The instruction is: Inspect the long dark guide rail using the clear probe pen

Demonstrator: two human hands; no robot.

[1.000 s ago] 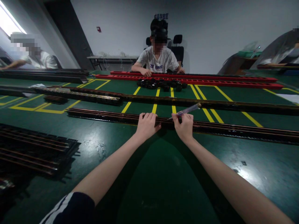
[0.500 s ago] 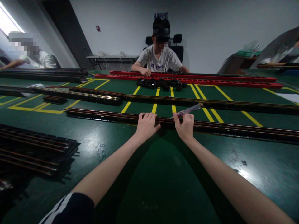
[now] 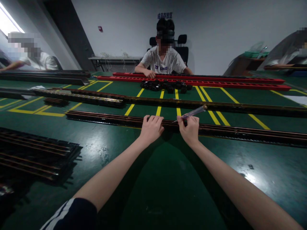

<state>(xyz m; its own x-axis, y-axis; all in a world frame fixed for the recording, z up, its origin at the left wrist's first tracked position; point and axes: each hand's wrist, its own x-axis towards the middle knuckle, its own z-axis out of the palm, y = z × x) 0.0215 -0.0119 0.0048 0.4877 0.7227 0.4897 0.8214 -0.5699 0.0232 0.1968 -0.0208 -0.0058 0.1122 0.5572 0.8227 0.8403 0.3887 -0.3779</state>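
A long black rail (image 3: 112, 119) with copper-coloured strips along it lies crosswise on the green table in front of me. My left hand (image 3: 151, 128) is closed over the rail, its fingers on the far side and its thumb at the near side. Just to the right, my right hand (image 3: 190, 129) grips a screwdriver (image 3: 195, 111) with a translucent handle. The handle points up and to the right, while the thin shaft slants down to the left. Its tip is at the rail between my hands; whether it touches the strips I cannot tell.
Another dark rail (image 3: 216, 106) lies beyond mine. Stacked black strips (image 3: 31, 153) lie at left. Farther back are red slotted rails (image 3: 216, 83) and a heap of black parts (image 3: 165, 86). A person (image 3: 165, 60) sits opposite; others are at both sides. Yellow tape marks the table.
My left hand has shifted slightly right, and the rail's left end lies a little farther left. The screwdriver's handle has tipped down slightly; my right hand has hardly moved.
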